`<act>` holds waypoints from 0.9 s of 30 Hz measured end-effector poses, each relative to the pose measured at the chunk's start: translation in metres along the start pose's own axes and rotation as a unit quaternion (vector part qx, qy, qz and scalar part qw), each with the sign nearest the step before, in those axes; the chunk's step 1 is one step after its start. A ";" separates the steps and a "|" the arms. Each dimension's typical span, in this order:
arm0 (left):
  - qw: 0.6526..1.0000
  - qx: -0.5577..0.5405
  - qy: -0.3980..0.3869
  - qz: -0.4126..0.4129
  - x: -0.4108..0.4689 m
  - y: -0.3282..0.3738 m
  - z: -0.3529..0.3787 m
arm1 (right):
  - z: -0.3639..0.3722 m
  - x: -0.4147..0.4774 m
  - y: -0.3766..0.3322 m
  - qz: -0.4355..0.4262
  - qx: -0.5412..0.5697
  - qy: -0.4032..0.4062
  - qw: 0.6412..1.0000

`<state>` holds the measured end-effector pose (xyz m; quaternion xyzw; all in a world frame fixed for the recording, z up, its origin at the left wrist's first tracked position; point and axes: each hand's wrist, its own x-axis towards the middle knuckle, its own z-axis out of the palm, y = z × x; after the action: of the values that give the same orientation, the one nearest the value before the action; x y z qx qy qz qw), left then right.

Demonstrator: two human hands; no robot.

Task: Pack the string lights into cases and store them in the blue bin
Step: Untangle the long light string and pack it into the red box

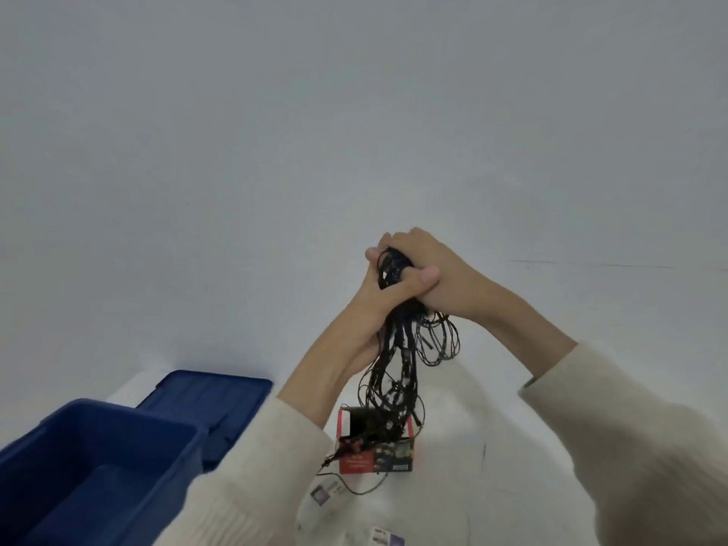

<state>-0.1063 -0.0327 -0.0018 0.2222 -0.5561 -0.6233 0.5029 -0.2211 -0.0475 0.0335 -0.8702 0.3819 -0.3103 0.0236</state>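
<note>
Both my hands, left (388, 293) and right (423, 266), clench the lights (405, 348) mid-frame; strands hang straight down over the case (376, 451).

Plain pale grey wall (275, 132) above a white surface (492, 407), soft even light.

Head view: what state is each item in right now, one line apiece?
String lights: bunched, held up by both hands, loose end trailing into the case.
Case: open, on the table.
Bin: open, nothing visible inside.
Lid: off, behind the bin.
Left hand: gripping the lights.
Right hand: gripping the lights.
</note>
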 end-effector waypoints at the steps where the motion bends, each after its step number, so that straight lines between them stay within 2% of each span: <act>1: 0.999 -0.031 -0.025 -0.032 -0.003 -0.002 -0.006 | 0.004 0.004 0.000 0.003 -0.093 -0.029 0.995; 2: 0.996 -0.044 -0.051 -0.060 -0.006 -0.004 -0.012 | 0.007 0.008 0.002 0.027 -0.157 -0.059 0.986; 3: 0.993 -0.038 -0.070 -0.084 -0.008 -0.005 -0.018 | 0.008 0.010 -0.001 0.055 -0.172 -0.082 0.980; 8: 0.973 0.102 -0.126 -0.167 -0.005 -0.004 -0.045 | 0.010 0.015 0.000 0.161 -0.040 -0.088 0.982; 12: 0.917 0.346 -0.135 -0.143 0.006 0.007 -0.061 | 0.000 0.011 0.005 0.227 0.066 -0.115 0.965; 14: 0.898 0.399 -0.123 -0.138 0.012 0.010 -0.070 | -0.002 0.009 0.011 0.245 0.149 -0.122 0.950; 15: 0.899 0.401 -0.110 -0.134 0.014 0.010 -0.074 | -0.001 0.008 0.016 0.249 0.196 -0.118 0.941; 17: 0.922 0.357 -0.086 -0.126 0.019 0.008 -0.081 | 0.007 0.006 0.028 0.255 0.298 -0.093 0.915; 19: 0.953 0.269 -0.075 -0.118 0.022 0.002 -0.084 | 0.018 0.003 0.039 0.268 0.400 -0.047 0.875; 22: 0.991 0.102 -0.027 -0.081 0.026 -0.012 -0.080 | 0.047 -0.004 0.050 0.291 0.550 0.030 0.782; 24: 0.997 -0.035 0.029 -0.067 0.028 -0.021 -0.071 | 0.070 -0.010 0.052 0.292 0.632 0.072 0.714; 27: 0.980 -0.180 0.046 -0.074 0.035 -0.028 -0.059 | 0.110 -0.011 0.038 0.307 0.677 0.133 0.656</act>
<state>-0.0812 -0.0949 -0.0347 0.1962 -0.3931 -0.7380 0.5123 -0.1901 -0.0889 -0.0719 -0.3966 0.3104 -0.5704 0.6488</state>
